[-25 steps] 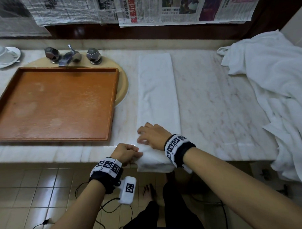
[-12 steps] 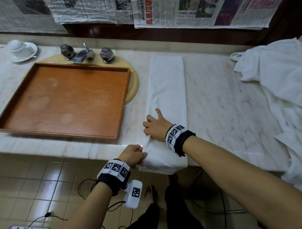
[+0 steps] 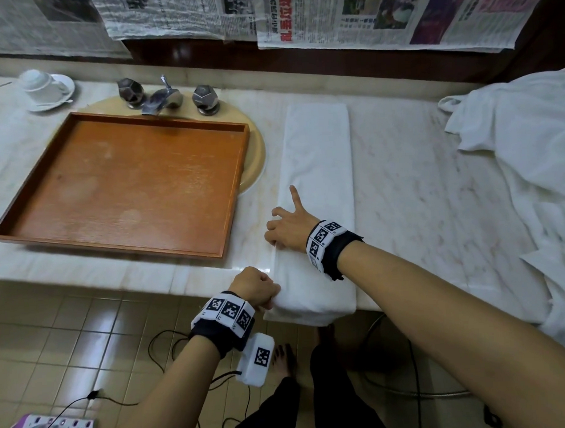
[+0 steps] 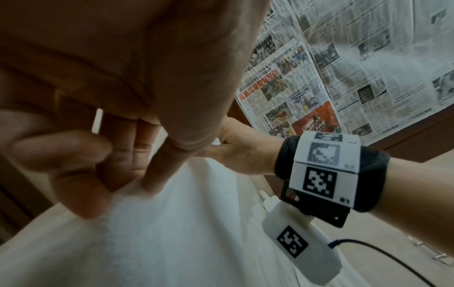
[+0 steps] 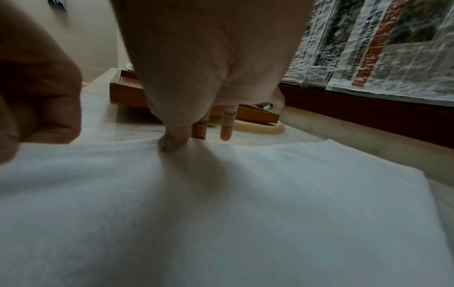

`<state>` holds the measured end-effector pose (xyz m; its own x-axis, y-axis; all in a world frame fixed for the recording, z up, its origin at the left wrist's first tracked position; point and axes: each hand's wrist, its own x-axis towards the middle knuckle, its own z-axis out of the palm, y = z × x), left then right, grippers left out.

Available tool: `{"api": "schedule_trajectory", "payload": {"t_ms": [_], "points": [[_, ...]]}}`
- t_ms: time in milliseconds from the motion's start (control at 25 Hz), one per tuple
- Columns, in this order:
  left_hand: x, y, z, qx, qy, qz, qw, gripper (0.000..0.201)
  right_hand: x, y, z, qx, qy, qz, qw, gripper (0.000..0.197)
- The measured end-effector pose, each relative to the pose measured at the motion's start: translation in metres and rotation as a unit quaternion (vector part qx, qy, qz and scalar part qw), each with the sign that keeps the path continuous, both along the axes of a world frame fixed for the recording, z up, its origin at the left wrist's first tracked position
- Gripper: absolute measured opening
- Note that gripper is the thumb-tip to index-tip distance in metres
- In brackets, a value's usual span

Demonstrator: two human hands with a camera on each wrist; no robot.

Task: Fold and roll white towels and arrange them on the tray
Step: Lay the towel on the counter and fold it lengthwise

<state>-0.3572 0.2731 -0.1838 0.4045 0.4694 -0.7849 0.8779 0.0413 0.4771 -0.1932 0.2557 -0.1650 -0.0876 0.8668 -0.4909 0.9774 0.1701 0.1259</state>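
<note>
A white towel (image 3: 317, 155), folded into a long narrow strip, lies on the marble counter and runs away from me, its near end hanging over the front edge. My left hand (image 3: 258, 288) is a fist gripping that end's left corner; the left wrist view shows its fingers (image 4: 117, 174) pinching the cloth (image 4: 184, 233). My right hand (image 3: 285, 228) sits further up and pinches the strip's left edge, with one finger sticking out straight. In the right wrist view a fingertip (image 5: 172, 145) dents the towel (image 5: 245, 213). The brown wooden tray (image 3: 129, 187) lies to the left with nothing on it.
A heap of loose white towels (image 3: 513, 161) covers the counter's right end. The tray rests over a round beige basin (image 3: 255, 157) with metal taps (image 3: 165, 98) behind it. A cup on a saucer (image 3: 44, 86) stands far left. A power strip (image 3: 58, 426) and cables lie on the floor.
My right hand has slid along the towel's left edge, away from me, and one finger now sticks out. My left hand has kept its grip on the near corner.
</note>
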Motion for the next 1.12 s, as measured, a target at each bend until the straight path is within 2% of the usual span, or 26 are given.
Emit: {"api": "schedule_trajectory", "payload": {"t_ms": [160,360,520,640,800,960,1120], "points": [[0.005,0.002,-0.001,0.048,-0.011,0.059,0.997,0.013,0.006,0.003,-0.002,-0.007,0.001,-0.004,1.0,0.02],[0.013,0.004,-0.002,0.071,0.006,0.047,0.996,0.013,0.011,0.003,-0.003,0.012,0.02,-0.025,0.999,0.023],[0.023,0.007,-0.001,0.084,0.013,0.059,0.995,0.009,0.018,0.003,0.0,0.011,0.013,-0.016,1.0,0.034],[0.03,0.012,-0.001,0.095,0.02,0.043,0.994,0.011,0.023,0.014,0.001,0.003,-0.022,-0.006,1.0,0.028],[0.046,0.018,-0.002,0.134,-0.032,0.101,0.985,0.016,0.025,0.025,-0.006,0.009,-0.029,0.016,0.999,0.023],[0.05,0.02,-0.006,0.127,-0.014,0.087,0.988,0.014,0.038,0.028,-0.003,0.023,-0.02,0.029,0.999,0.028],[0.057,0.024,-0.012,0.168,0.005,0.076,0.983,0.013,0.046,0.033,-0.005,0.053,-0.023,0.039,0.998,0.029]]}}
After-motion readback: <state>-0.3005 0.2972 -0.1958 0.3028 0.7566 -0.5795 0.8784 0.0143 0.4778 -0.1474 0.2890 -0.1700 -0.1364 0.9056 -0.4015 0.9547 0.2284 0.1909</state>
